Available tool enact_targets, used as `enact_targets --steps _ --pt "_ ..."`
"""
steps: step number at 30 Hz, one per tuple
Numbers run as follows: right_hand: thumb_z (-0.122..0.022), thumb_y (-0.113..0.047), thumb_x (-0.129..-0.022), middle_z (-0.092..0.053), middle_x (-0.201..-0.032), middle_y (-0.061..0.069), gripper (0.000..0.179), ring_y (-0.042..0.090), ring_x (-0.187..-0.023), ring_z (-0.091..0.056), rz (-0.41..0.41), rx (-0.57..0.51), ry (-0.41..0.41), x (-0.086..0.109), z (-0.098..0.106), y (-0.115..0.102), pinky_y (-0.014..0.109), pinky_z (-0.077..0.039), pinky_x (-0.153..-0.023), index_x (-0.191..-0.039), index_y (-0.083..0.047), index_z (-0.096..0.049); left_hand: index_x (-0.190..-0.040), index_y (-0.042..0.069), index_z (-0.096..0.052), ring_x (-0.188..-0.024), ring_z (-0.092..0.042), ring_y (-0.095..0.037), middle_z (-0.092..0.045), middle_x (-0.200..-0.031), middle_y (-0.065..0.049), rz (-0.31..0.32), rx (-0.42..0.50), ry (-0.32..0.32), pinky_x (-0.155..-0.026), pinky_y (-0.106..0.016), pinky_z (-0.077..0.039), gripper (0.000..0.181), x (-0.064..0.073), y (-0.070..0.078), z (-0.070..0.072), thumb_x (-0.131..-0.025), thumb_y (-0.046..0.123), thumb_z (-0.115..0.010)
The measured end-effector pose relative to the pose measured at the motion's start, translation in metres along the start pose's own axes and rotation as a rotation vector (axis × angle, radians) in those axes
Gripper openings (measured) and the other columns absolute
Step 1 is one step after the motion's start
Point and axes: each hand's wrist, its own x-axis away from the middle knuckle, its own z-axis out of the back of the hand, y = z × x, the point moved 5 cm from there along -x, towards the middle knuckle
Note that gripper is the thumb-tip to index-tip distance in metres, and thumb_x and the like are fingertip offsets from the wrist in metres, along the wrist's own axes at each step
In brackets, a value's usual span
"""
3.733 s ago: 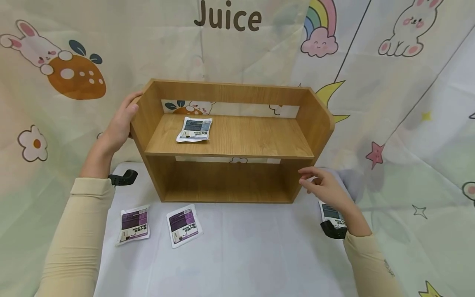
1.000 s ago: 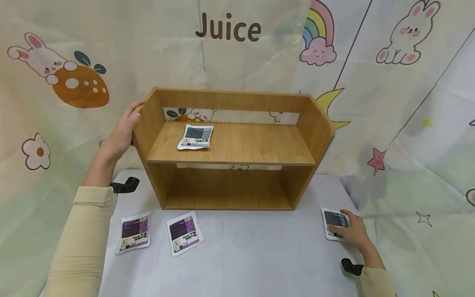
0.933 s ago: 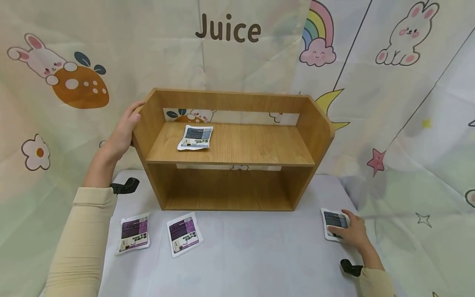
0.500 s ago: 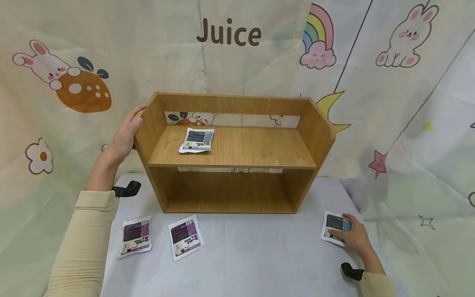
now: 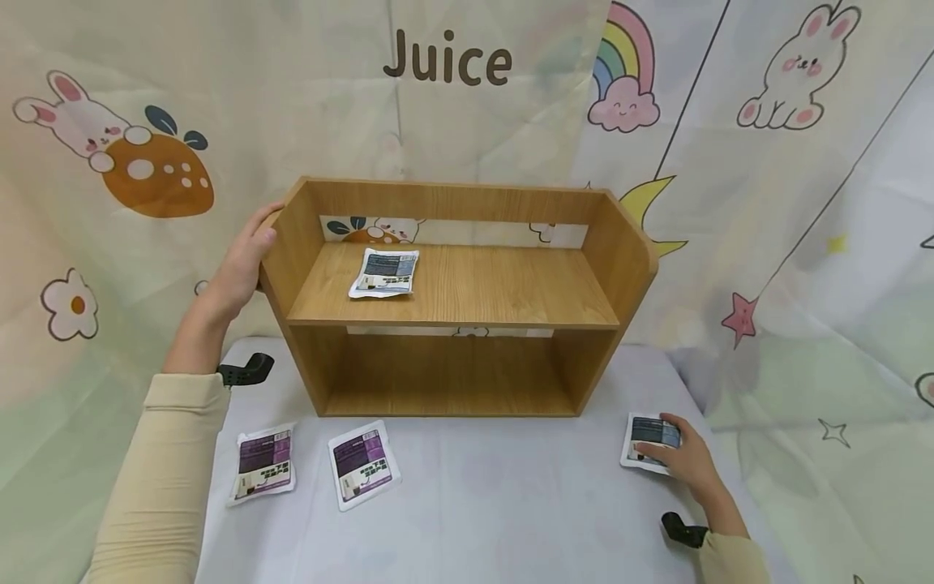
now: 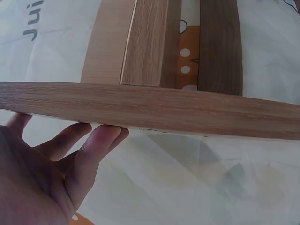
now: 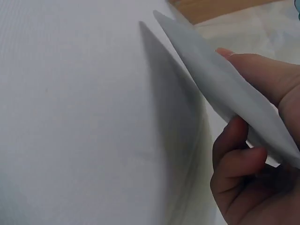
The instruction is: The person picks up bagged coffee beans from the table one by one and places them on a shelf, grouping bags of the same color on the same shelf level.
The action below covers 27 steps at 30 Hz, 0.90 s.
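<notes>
My left hand (image 5: 237, 264) rests against the outer left side of a two-tier wooden shelf (image 5: 452, 314); in the left wrist view its fingertips (image 6: 105, 133) touch the side panel. Over the right of the table, my right hand (image 5: 689, 457) pinches a flat white packet with a dark blue label (image 5: 653, 430). In the right wrist view that packet (image 7: 225, 79) is tilted, its near part off the cloth, with thumb and fingers on opposite faces. A similar blue-labelled packet (image 5: 384, 273) lies on the upper tier, towards the left.
Two purple-labelled packets, one at the left (image 5: 264, 461) and one nearer the middle (image 5: 363, 464), lie in front of the shelf on the white tablecloth (image 5: 503, 503). Behind the shelf hangs a cartoon-printed cloth (image 5: 292, 97). A dark camera mount sits on each wrist.
My right hand has gone from beside the shelf's right side down to the blue-labelled packet, grasped it and moved it slightly left. My left hand has stayed at the shelf's side.
</notes>
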Motion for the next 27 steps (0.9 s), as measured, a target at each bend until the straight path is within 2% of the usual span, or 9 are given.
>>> enact_targets --steps 4,16,21,27 --pt "-0.079 -0.049 -0.077 -0.021 -0.149 0.032 0.106 0.046 -0.124 -0.031 0.029 -0.003 -0.014 0.000 -0.002 -0.017 0.060 -0.030 -0.098 -0.152 -0.004 -0.021 -0.153 0.026 -0.024 -0.107 -0.040 -0.033 -0.032 -0.137 -0.014 0.002 0.000 0.011 -0.067 -0.035 -0.046 0.053 0.001 0.000 0.002 -0.101 0.037 -0.026" --pt "-0.082 -0.045 -0.075 -0.029 -0.147 0.027 0.100 0.041 -0.118 -0.038 0.132 -0.005 -0.023 0.014 -0.008 -0.071 0.046 -0.040 -0.087 -0.152 -0.012 -0.027 -0.154 0.029 -0.024 -0.111 -0.042 -0.035 -0.033 -0.141 -0.013 0.002 -0.015 0.005 -0.071 -0.037 -0.045 0.053 -0.002 0.002 -0.001 -0.102 0.040 -0.025" --pt "-0.084 -0.043 -0.073 -0.030 -0.147 0.025 0.099 0.041 -0.119 -0.039 0.170 0.000 -0.038 0.024 -0.012 -0.091 0.051 -0.038 -0.090 -0.150 -0.013 -0.031 -0.154 0.030 -0.023 -0.113 -0.040 -0.036 -0.031 -0.142 -0.014 0.023 -0.023 0.012 -0.072 -0.040 -0.043 0.053 0.000 0.002 -0.001 -0.102 0.040 -0.025" --pt "-0.084 -0.043 -0.072 -0.031 -0.147 0.023 0.098 0.041 -0.121 -0.039 0.202 0.009 -0.053 0.036 -0.015 -0.117 0.054 -0.039 -0.092 -0.150 -0.015 -0.032 -0.154 0.028 -0.023 -0.111 -0.042 -0.037 -0.032 -0.142 -0.015 0.023 -0.010 0.014 -0.069 -0.036 -0.045 0.053 0.000 0.002 -0.001 -0.102 0.039 -0.025"
